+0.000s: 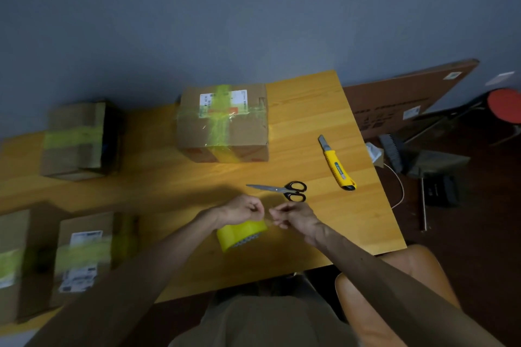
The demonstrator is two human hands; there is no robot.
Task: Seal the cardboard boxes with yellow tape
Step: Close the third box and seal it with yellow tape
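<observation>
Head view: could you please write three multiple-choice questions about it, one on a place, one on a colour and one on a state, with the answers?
1. Where do the scissors lie?
A. On a cardboard box
B. On the table, just beyond the left hand and the right hand
C. On the floor

2. What colour is the body of the utility knife?
A. Red
B. Blue
C. Yellow

3. What is the state of the yellow tape roll?
A. It lies untouched
B. It hangs on a wall hook
C. Both hands hold it

Answers:
1 B, the scissors rest on the bare wood past both hands.
2 C, its handle is yellow, with a grey blade end.
3 C, the left hand holds the roll from above and the right hand pinches at its edge.
</observation>
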